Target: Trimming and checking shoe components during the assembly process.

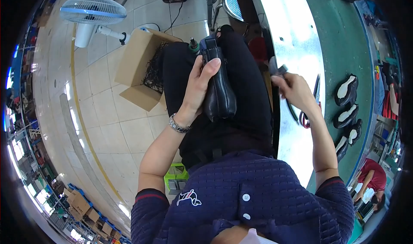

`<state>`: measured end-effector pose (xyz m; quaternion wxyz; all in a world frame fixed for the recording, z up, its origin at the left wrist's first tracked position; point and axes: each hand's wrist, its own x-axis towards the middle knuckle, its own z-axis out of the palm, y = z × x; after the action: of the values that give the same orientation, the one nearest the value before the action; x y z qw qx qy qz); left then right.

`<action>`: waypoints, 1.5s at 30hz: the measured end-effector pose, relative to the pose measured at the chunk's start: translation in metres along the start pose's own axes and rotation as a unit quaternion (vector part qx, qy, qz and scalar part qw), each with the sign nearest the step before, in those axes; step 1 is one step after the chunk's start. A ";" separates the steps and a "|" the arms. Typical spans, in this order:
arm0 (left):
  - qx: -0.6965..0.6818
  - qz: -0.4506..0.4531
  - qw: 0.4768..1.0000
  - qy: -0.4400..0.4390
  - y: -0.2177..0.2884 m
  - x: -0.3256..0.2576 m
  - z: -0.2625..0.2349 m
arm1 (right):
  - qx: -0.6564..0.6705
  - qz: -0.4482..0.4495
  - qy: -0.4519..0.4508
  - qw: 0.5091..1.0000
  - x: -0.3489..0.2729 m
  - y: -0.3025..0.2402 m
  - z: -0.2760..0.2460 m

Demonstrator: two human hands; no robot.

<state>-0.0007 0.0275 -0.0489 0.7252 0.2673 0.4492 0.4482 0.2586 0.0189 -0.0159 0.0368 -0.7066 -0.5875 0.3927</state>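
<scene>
At the far left a pale blue wire-grilled fan (pixel 92 10) stands on a white post over the glossy cream floor tiles (pixel 107 110). Just to its right an open corrugated cardboard box (pixel 137 61) sits on the tiles, with a dark tangle of thin strands inside it.

The left hand (pixel 198 87) comes next, a beaded metal bracelet (pixel 177 125) around its wrist. Its fingers are wrapped around a black leather shoe (pixel 219 89), thumb pressed on the upper edge, holding it against the lap of the black trousers (pixel 241 115). The shoe is smooth and slightly shiny, rounded and bulbous at the end nearer the body, narrower toward the knees. It lies lengthwise along the thigh, between the two hands and nearer the left one.

Below, the person wears a navy quilted top (pixel 258 192) with a waffle-like texture, two white buttons and a small white embroidered patch.

The right hand (pixel 294 91) is lifted over the edge of a shiny curved metal strip (pixel 292 37); its fingers are clenched around a small grey metal tool (pixel 277 68), whose shape is too blurred to tell. Just beside that wrist lie red-handled scissors (pixel 306 117).

Farther right runs a matte green conveyor belt (pixel 344 41), carrying several black shoes with white insoles (pixel 346 90), spaced in a row.
</scene>
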 end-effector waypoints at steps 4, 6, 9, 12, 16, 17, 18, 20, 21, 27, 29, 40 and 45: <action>0.003 0.004 1.000 -0.015 -0.002 -0.002 0.004 | -0.202 -0.037 0.142 0.968 0.007 0.060 0.000; 0.013 0.007 1.000 -0.018 -0.003 -0.008 0.005 | -0.223 0.031 0.136 0.965 0.003 0.065 0.004; 0.024 0.026 0.999 -0.021 -0.003 -0.015 0.005 | -0.156 -0.100 0.234 0.954 -0.007 0.043 0.021; 0.039 0.055 0.998 -0.004 -0.005 -0.023 0.001 | 0.104 -0.273 0.055 0.955 -0.012 0.014 0.039; 0.084 0.092 0.992 0.000 0.004 -0.042 0.012 | 0.159 -0.320 -0.084 0.930 -0.015 0.007 0.073; 0.088 0.098 0.991 0.000 0.010 -0.047 0.021 | 0.156 -0.353 -0.059 0.921 -0.012 0.011 0.082; 0.086 0.097 0.991 -0.019 0.019 -0.053 0.024 | 0.156 -0.377 -0.051 0.911 -0.008 0.010 0.085; 0.040 0.090 0.994 -0.047 0.040 -0.055 0.026 | 0.190 -0.409 -0.044 0.892 0.004 0.004 0.089; -0.005 0.077 0.995 -0.057 0.046 -0.047 0.029 | 0.231 -0.420 -0.054 0.876 0.006 0.005 0.086; 0.011 0.105 0.994 -0.023 0.061 0.011 0.032 | 0.319 -0.259 -0.048 0.910 -0.017 0.010 0.010; 0.089 0.136 0.986 -0.036 0.062 0.023 0.059 | 0.433 -0.161 0.022 0.887 -0.023 0.023 0.000; 0.332 0.196 0.918 0.093 0.034 0.056 0.008 | 0.103 0.167 0.504 0.841 0.039 0.187 -0.115; 0.307 0.143 0.938 0.075 0.024 0.079 0.013 | -0.104 -0.053 0.567 0.815 0.115 0.129 -0.165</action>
<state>0.0167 0.1090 -0.0567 0.5000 0.5040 0.5752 0.4064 0.4602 0.1457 -0.0275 0.3102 -0.7716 -0.5364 -0.1439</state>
